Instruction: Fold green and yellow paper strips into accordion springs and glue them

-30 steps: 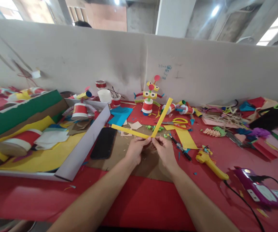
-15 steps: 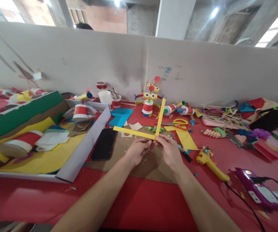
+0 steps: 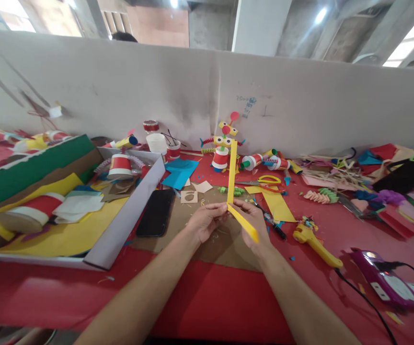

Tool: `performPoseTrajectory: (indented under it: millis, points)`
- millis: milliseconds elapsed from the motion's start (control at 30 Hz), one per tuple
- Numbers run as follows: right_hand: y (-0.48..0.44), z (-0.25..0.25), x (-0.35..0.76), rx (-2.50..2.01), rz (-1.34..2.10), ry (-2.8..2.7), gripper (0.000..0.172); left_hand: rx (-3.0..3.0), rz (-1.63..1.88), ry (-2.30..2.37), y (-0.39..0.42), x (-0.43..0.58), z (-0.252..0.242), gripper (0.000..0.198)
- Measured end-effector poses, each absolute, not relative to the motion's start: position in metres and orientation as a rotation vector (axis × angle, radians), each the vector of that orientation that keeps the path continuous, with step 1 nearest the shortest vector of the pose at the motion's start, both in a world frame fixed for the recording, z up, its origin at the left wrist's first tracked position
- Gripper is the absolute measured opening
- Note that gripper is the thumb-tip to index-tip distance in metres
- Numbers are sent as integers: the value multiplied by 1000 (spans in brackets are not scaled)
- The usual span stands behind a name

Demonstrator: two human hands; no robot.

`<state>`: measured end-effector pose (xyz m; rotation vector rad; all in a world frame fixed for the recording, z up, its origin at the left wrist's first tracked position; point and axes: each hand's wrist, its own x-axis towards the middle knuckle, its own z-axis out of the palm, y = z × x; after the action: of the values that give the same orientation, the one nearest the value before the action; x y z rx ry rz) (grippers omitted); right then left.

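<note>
Two narrow yellow paper strips (image 3: 232, 170) meet at a corner, pinched between my fingertips over a sheet of brown cardboard (image 3: 178, 239). One strip stands upright, and the other slants down to the right across my right hand. My left hand (image 3: 202, 223) is closed on the corner from the left. From the right, my right hand (image 3: 259, 218) grips the same corner, its fingers partly covered by the slanting strip. Just beyond the fingers lies a green pleated paper strip (image 3: 236, 191). A black phone (image 3: 155, 213) rests left of my hands.
At left stands an open box (image 3: 120, 225) of paper and cups. A paper-cup figure (image 3: 221, 158) stands behind. Scissors (image 3: 269, 180), yellow paper (image 3: 278, 206), a yellow glue gun (image 3: 316, 247) and a purple power strip (image 3: 390, 280) with a cable are at right.
The strip that pointed left has swung over the corner to the right and toward me. The upright strip has shifted slightly left; both hands still hold the corner.
</note>
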<state>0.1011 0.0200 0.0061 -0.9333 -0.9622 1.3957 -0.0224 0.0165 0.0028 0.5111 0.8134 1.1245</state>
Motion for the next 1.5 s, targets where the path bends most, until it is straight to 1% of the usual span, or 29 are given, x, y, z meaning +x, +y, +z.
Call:
performPoseTrajectory:
  millis: [200, 333, 567, 667, 800, 933, 1033, 1167, 1367, 1500]
  points:
    - [20, 3, 103, -950, 1280, -1081, 23, 645, 1077, 883, 17, -29, 10, 20]
    - [20, 3, 104, -999, 1187, -1216, 25, 686, 1106, 889, 17, -30, 11, 23]
    - [17, 6, 102, -927, 1288, -1228, 35, 664, 1272, 937, 17, -24, 11, 24]
    - [17, 8, 101, -974, 1244, -1128, 30, 645, 1316, 936, 16, -20, 9, 26]
    - [18, 7, 102, -989, 1234, -1093, 19, 645, 1252, 892, 14, -21, 10, 22]
    - [20, 5, 103, -993, 1259, -1102, 21, 734, 1161, 890, 14, -26, 13, 24]
    - [20, 5, 104, -1050, 1260, -1139, 23, 820, 1146, 981, 15, -29, 13, 28]
    - [19, 6, 105, -1101, 1255, -1124, 25, 791, 1172, 1068, 17, -29, 8, 25]
    - [20, 4, 106, -1183, 1101, -1232, 32, 643, 1182, 1087, 16, -23, 6, 27]
    - [18, 5, 106, -1194, 1050, -1276, 30, 738, 1216, 1087, 15, -20, 6, 21]
